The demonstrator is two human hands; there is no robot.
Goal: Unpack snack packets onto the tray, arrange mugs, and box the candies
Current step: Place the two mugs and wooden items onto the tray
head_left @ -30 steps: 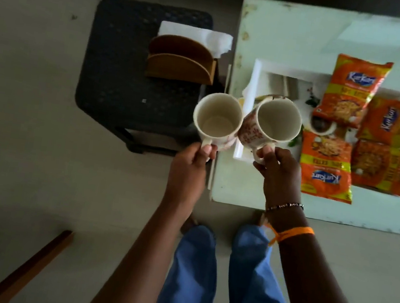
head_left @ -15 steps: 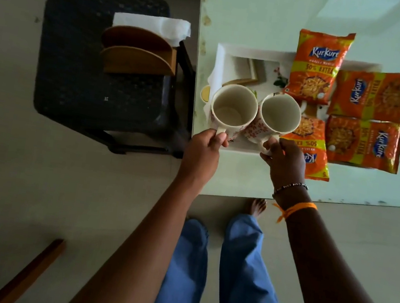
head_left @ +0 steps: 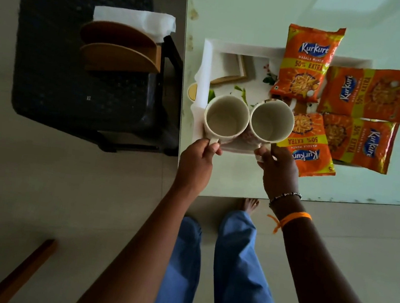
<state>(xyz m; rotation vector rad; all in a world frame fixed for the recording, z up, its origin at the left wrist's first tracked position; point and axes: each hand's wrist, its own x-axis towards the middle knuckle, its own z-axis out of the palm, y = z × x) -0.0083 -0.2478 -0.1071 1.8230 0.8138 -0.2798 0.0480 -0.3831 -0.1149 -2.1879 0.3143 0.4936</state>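
Two empty white mugs stand side by side at the near left of the white tray (head_left: pixel 208 56), rims touching. My left hand (head_left: pixel 195 163) grips the handle of the left mug (head_left: pixel 226 119). My right hand (head_left: pixel 277 173) grips the handle of the right mug (head_left: pixel 271 121), which has a red pattern on its side. Several orange Kurkure snack packets (head_left: pixel 306 63) lie on the right part of the tray, one partly under the right mug. Whether the mugs rest on the tray or hover just above it cannot be told.
The tray sits on a pale green table (head_left: pixel 266 10). Left of the table stands a dark chair (head_left: pixel 59 57) with a wooden napkin holder (head_left: pixel 120 53) and white napkins on its seat. A small yellow round thing (head_left: pixel 191 91) lies at the tray's left edge.
Both hands have carried the mugs rightward from beyond the table's left edge to over the tray's near left part. The mugs now stand upright, mouths up.
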